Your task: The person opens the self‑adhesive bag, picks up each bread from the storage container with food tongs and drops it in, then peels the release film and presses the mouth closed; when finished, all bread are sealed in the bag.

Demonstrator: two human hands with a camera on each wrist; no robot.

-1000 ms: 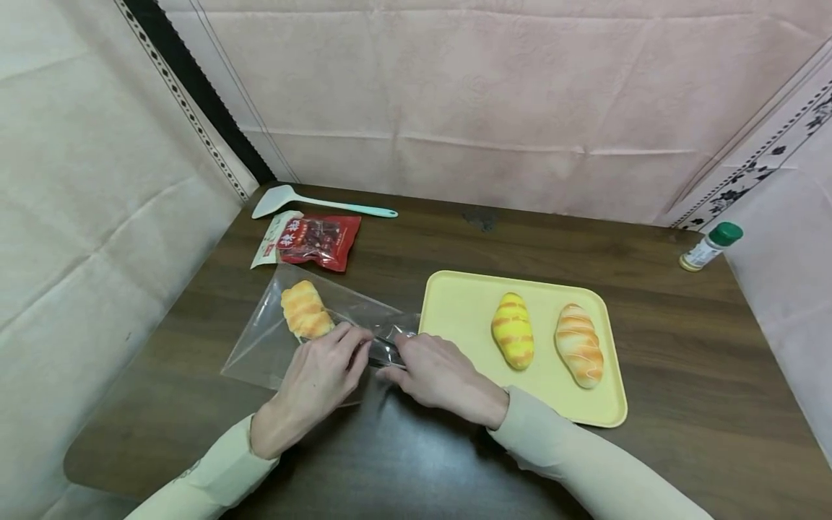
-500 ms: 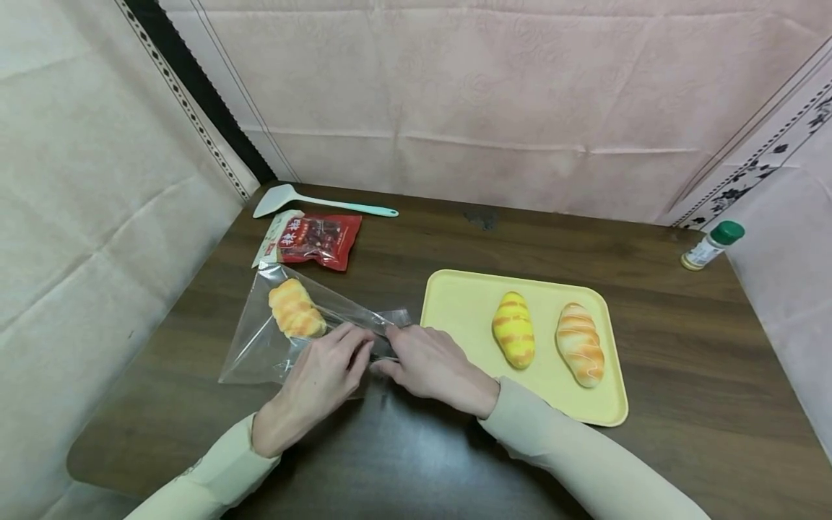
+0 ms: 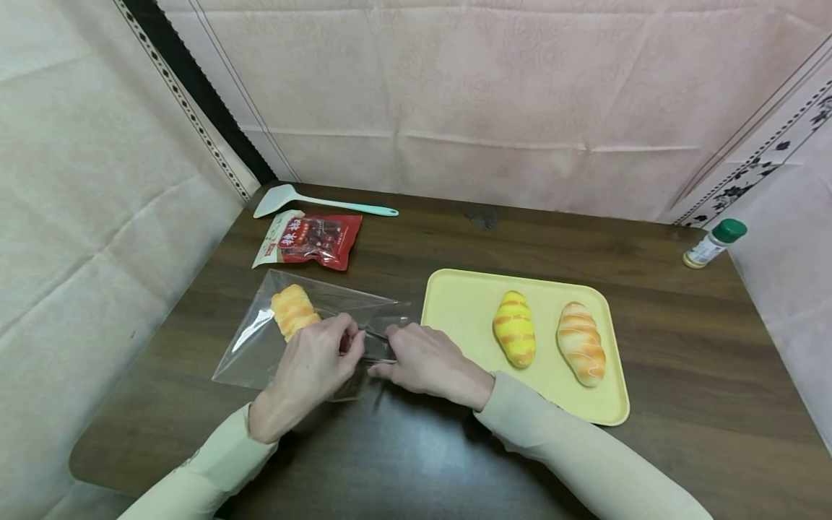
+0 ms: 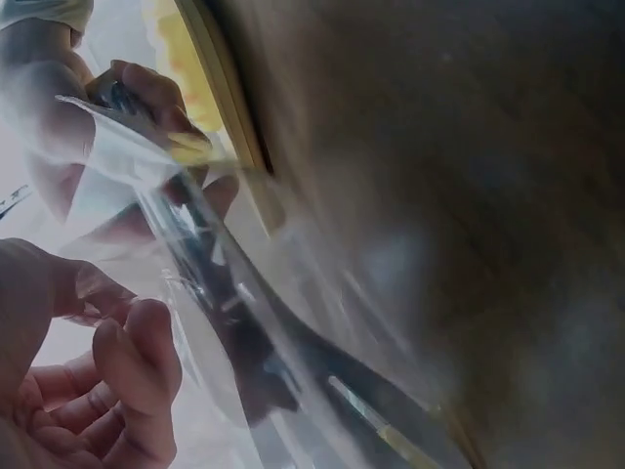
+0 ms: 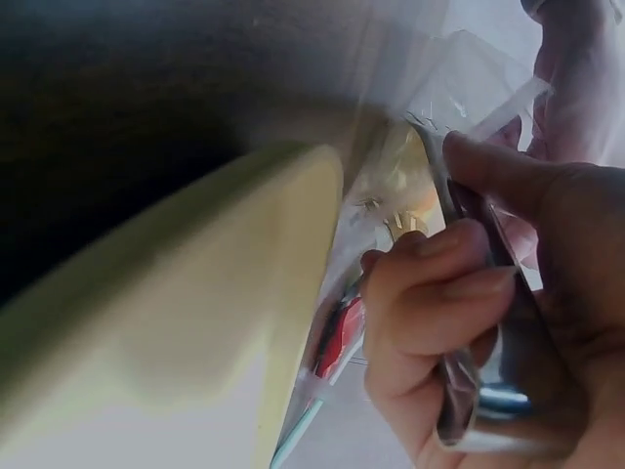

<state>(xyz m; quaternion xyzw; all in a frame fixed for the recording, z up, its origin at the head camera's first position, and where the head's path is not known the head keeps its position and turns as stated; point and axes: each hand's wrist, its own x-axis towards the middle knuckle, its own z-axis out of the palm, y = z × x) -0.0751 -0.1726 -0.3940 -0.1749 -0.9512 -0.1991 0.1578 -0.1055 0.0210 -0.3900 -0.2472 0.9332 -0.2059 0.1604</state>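
Observation:
A clear plastic bag (image 3: pixel 245 356) lies on the left part of the table with a golden-brown bread roll (image 3: pixel 292 308) inside. My left hand (image 3: pixel 313 366) pinches the bag near its mouth between thumb and forefinger, covering the near end of the roll. My right hand (image 3: pixel 434 361) grips metal tongs (image 5: pixel 513 366), with fingers on one arm and thumb along the other. In the left wrist view the tongs (image 4: pixel 244 337) reach into the bag. Their tips are hidden by my left hand in the head view.
Right of the hands, a pale yellow tray (image 3: pixel 455 296) bears a yellow bread roll (image 3: pixel 513 329) and a pale brown one (image 3: pixel 581 344). Behind the bag lie a red snack packet (image 3: pixel 318 240) and a light-blue spatula (image 3: pixel 325 204). A green-capped bottle (image 3: pixel 715 243) stands far right.
The bread roll has shifted left inside the bag. My right hand has moved slightly left with the tongs, and the left hand a little left too. The bag's far corner rose, then settled lower.

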